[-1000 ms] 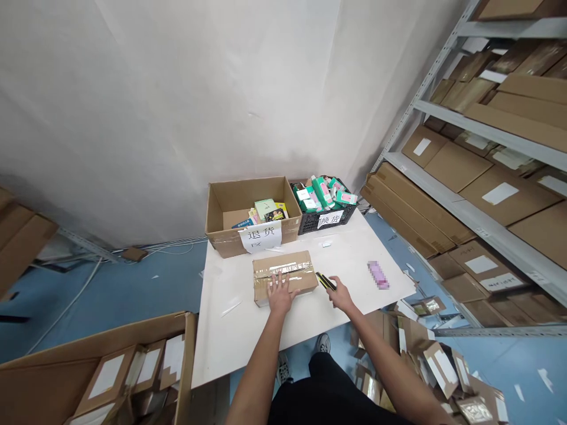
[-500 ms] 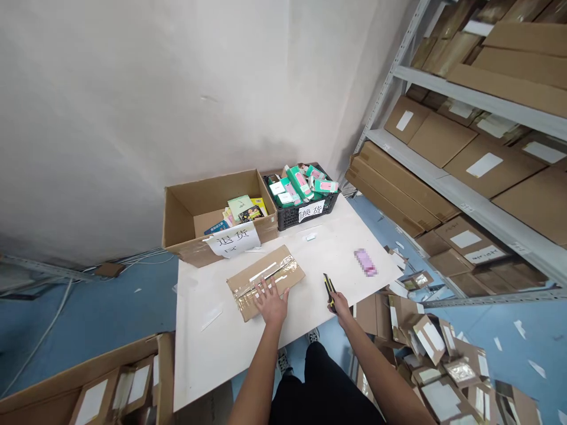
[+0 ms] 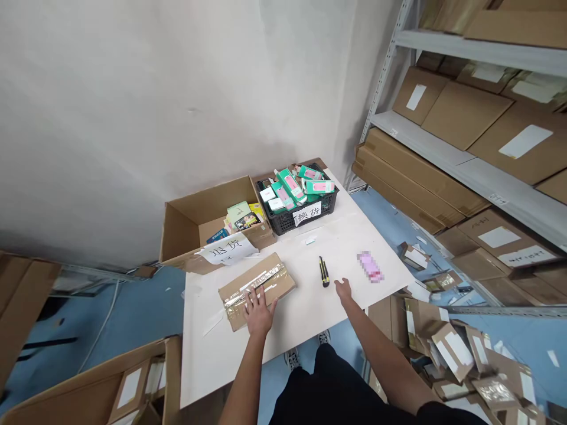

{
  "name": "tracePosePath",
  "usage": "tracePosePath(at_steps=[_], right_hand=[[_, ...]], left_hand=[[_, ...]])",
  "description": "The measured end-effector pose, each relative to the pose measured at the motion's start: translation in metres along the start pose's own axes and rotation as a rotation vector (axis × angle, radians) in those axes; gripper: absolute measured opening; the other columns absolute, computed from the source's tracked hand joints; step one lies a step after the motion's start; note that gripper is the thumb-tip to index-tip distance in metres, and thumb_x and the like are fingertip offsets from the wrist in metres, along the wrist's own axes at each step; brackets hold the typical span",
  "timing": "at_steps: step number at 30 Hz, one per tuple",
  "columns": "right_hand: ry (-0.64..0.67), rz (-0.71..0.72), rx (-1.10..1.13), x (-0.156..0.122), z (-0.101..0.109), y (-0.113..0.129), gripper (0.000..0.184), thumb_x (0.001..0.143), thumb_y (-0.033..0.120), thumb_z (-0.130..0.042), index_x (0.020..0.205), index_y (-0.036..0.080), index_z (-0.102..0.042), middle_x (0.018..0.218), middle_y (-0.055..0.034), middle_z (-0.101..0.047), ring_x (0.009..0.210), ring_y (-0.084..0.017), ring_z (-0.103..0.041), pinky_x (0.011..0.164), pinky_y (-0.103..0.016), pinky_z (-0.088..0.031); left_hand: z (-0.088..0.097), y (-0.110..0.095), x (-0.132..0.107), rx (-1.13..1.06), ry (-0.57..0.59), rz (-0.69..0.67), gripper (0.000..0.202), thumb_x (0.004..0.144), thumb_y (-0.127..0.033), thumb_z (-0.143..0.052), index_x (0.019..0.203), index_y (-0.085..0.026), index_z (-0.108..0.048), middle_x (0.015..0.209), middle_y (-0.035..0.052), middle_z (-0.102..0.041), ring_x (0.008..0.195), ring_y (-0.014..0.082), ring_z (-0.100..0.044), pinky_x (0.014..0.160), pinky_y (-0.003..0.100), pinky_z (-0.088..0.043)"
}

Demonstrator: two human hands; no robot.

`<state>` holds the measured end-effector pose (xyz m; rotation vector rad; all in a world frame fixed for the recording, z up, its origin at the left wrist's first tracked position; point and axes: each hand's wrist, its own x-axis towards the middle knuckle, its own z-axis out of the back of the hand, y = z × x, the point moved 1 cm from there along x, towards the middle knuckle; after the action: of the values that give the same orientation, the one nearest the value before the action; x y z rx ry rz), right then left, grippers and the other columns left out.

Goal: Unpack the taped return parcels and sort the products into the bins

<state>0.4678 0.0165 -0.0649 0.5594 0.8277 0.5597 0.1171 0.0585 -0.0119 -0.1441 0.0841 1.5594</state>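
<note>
A flat cardboard parcel [image 3: 259, 284] sealed with clear tape lies on the white table [image 3: 310, 307]. My left hand [image 3: 257, 310] rests flat on the parcel's near edge, fingers spread. A black and yellow utility knife [image 3: 323, 271] lies on the table to the right of the parcel. My right hand [image 3: 343, 289] hovers just behind the knife with fingers loose and empty. A blurred pink item [image 3: 370, 266] lies further right on the table.
An open cardboard box [image 3: 190, 221] with a paper label holds small packs at the table's back. Beside it stands a black crate [image 3: 325, 206] of green boxes. Metal shelving [image 3: 469, 171] with cartons fills the right. Small parcels litter the floor [image 3: 456, 348]; a large open carton [image 3: 133, 378] sits lower left.
My right hand has put the utility knife down on the table and drawn back from it. My left hand stays on the parcel. The camera view has shifted.
</note>
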Motion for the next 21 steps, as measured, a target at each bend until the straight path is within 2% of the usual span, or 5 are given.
tracePosePath(at_steps=[3, 8, 11, 16, 21], right_hand=[[0.036, -0.033, -0.007, -0.005, -0.017, 0.014, 0.061, 0.096, 0.050, -0.048, 0.148, 0.017, -0.047, 0.116, -0.0135, -0.074, 0.099, -0.025, -0.073, 0.087, -0.033, -0.056], [0.217, 0.167, 0.093, -0.047, -0.094, 0.074, 0.085, 0.092, 0.055, -0.062, 0.161, 0.018, -0.029, 0.149, -0.0172, -0.057, 0.127, -0.026, -0.064, 0.102, -0.031, -0.051], [0.270, 0.227, 0.010, -0.070, -0.130, 0.104, 0.088, 0.091, 0.054, -0.066, 0.161, 0.018, -0.028, 0.152, -0.0175, -0.054, 0.132, -0.028, -0.060, 0.104, -0.031, -0.050], [0.283, 0.246, -0.148, -0.067, -0.142, 0.131, 0.062, 0.095, 0.046, -0.060, 0.150, 0.022, -0.043, 0.138, -0.0134, -0.062, 0.120, -0.026, -0.067, 0.098, -0.032, -0.053], [0.300, 0.292, -0.131, -0.047, -0.141, 0.145, 0.060, 0.091, 0.043, -0.066, 0.143, 0.020, -0.048, 0.132, -0.0133, -0.065, 0.115, -0.025, -0.068, 0.095, -0.032, -0.054]], left_hand=[[0.007, -0.007, 0.001, 0.025, 0.020, 0.021, 0.082, 0.101, -0.072, -0.029, 0.167, -0.024, -0.029, 0.175, 0.0138, -0.020, 0.162, 0.0391, -0.013, 0.126, 0.061, -0.025], [0.024, -0.021, -0.002, 0.024, 0.144, 0.059, 0.085, 0.098, -0.075, -0.036, 0.164, -0.021, -0.037, 0.172, 0.0178, -0.028, 0.157, 0.0441, -0.026, 0.122, 0.061, -0.030], [0.032, -0.017, -0.008, 0.023, 0.171, -0.021, 0.073, 0.102, -0.066, -0.037, 0.160, -0.022, -0.044, 0.167, 0.0183, -0.040, 0.149, 0.0401, -0.040, 0.120, 0.057, -0.035], [0.052, 0.018, 0.016, -0.046, 0.216, -0.075, 0.049, 0.106, -0.039, -0.040, 0.153, -0.028, -0.052, 0.147, 0.0126, -0.063, 0.132, 0.0288, -0.060, 0.108, 0.043, -0.048], [0.071, 0.059, 0.067, -0.018, 0.103, -0.085, 0.076, 0.094, -0.044, -0.062, 0.162, -0.024, -0.035, 0.171, 0.0153, -0.032, 0.158, 0.0333, -0.028, 0.121, 0.046, -0.034]])
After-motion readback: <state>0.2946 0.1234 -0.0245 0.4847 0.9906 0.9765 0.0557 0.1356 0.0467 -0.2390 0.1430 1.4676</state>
